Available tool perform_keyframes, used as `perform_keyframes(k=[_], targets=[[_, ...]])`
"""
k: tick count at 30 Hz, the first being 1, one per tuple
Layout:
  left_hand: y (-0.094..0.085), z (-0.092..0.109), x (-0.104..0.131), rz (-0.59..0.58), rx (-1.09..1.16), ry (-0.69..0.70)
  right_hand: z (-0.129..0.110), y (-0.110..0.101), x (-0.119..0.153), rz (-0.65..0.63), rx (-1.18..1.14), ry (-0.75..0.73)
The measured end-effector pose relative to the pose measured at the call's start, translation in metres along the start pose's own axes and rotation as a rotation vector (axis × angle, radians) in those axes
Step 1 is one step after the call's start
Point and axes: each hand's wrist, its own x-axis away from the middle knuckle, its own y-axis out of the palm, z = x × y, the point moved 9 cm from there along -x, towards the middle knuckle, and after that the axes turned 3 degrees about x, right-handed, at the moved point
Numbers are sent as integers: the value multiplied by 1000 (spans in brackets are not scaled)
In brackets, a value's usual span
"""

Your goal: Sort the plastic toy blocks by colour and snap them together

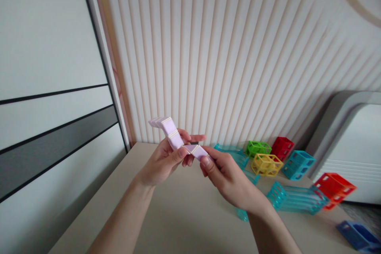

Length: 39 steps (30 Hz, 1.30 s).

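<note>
A light purple segmented snake-like toy (169, 126) with white edges is held up over the table, bent in a zigzag. My left hand (166, 158) grips its middle, thumb in front and some fingers reaching behind it. The far end of the toy sticks out up and to the left, past my left hand. My right hand (222, 168) pinches the lower right end between thumb and fingers. Part of the toy is hidden behind the fingers of both hands.
On the pale table (178, 214), to the right, lie teal transparent pieces (300, 198) and green (257, 149), yellow (267, 164), dark red (281, 149), teal (297, 164), orange-red (335, 188) and blue (358, 236) frame blocks. Behind stands a ribbed wall (202, 47).
</note>
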Motion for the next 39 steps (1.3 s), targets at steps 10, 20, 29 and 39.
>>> perform_keyframes(k=[10, 20, 29, 39], targets=[[-6, -3, 1, 44, -107, 22, 7, -2, -4, 72, -19, 9], [-17, 6, 0, 43, -218, -33, 2, -13, -4, 156, 169, -52], [-29, -5, 5, 116, -402, -232, -4, -11, -2, 106, 488, -136], [-10, 4, 6, 143, -407, -177, -5, -8, 1, 54, 61, -115]])
